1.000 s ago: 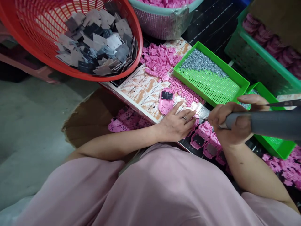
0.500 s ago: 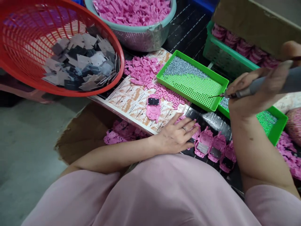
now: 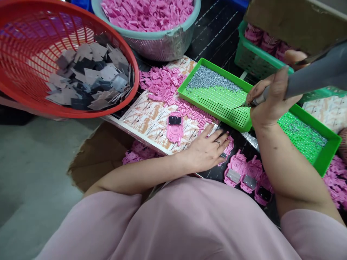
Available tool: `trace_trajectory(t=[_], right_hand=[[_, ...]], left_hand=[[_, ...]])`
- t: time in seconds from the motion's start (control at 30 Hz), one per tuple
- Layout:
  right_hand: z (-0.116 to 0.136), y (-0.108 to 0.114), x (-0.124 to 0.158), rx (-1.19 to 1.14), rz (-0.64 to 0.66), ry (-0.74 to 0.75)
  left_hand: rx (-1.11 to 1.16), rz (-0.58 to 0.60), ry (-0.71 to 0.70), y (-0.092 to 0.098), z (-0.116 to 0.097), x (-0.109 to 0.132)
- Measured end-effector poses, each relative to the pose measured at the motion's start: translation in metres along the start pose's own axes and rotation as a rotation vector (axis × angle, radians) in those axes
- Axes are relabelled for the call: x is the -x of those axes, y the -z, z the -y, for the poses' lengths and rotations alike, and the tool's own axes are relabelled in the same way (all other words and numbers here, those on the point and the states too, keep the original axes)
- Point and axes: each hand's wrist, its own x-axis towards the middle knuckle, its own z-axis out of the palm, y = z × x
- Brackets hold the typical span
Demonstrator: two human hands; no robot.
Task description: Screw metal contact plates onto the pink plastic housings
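My left hand lies flat with its fingers apart, its fingertips on a pink plastic housing at the black table's edge. My right hand grips a grey electric screwdriver, and its thin bit points down over a green perforated tray holding a patch of tiny silver screws. Several more pink housings lie open just below my right forearm. Another pink housing, with a black piece on it, rests on printed cards.
A red basket of grey and black metal plates tilts at the upper left. Behind it stands a grey basin heaped with pink parts. A second green tray lies right, below a green crate. Loose pink pieces cover the cards.
My right hand has moved left, bringing the screwdriver bit from beside the second tray to above the first tray. My left hand has barely moved.
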Motion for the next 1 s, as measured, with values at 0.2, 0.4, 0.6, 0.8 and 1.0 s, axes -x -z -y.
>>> trace_trajectory(t=[0.2,0.4,0.6,0.8,1.0], right_hand=[[-0.001,0.0,-0.001,0.032,0.045,0.005],[0.004,-0.002,0.006,0.043,0.044,-0.024],[0.001,-0.002,0.006,0.039,0.052,0.01],[-0.005,-0.001,0.008,0.049,0.049,0.033],[0.023,-0.006,-0.003,-0.056,-0.058,0.131]], left_hand=[[0.068,-0.014,0.017,-0.002,-0.002,0.001],[0.097,-0.099,0.027,-0.011,-0.006,0.005],[0.087,-0.163,0.037,-0.016,-0.008,0.006],[0.093,-0.195,0.035,-0.02,-0.007,0.006],[0.112,-0.223,0.039,-0.023,-0.008,0.007]])
